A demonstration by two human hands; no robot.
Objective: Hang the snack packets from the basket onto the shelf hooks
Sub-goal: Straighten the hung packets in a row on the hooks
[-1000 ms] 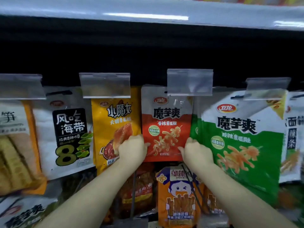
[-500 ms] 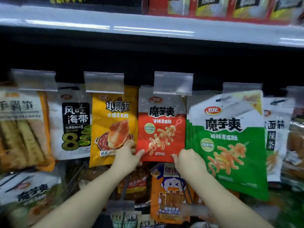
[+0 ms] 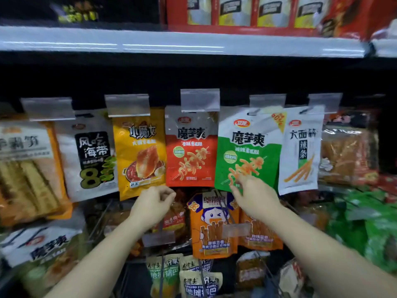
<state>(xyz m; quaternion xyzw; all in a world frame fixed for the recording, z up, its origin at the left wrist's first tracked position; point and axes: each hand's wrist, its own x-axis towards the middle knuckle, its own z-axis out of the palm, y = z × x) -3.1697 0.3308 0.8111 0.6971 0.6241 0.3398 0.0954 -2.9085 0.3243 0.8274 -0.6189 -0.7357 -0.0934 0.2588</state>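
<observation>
Nearest, two bare forearms rose from the bottom edge toward the rack. Both hands sat just below the hanging row: the left hand (image 3: 153, 204) had its fingers loosely curled and held nothing, just under the seam between the yellow packet (image 3: 139, 153) and the red packet (image 3: 191, 147); the right hand (image 3: 253, 196) was relaxed with fingers spread, its fingertips (image 3: 237, 179) blurred over the lower edge of the green packet (image 3: 247, 151), and whether they touched it could not be told. Just beyond, the red packet hung upright, long axis vertical, printed face toward the camera, top edge tucked behind a clear tag (image 3: 200, 100), bottom edge just above and between the two hands. It was a flat, glossy plastic pouch, grey on top and red below, with a skewer picture. Beside it hung the green one, wider and slightly crinkled, and then a narrow white packet (image 3: 300, 151). Behind them the back of the rack was dark. Farthest up, a pale shelf edge (image 3: 171, 43) ran across, carrying red boxes (image 3: 247, 14).
</observation>
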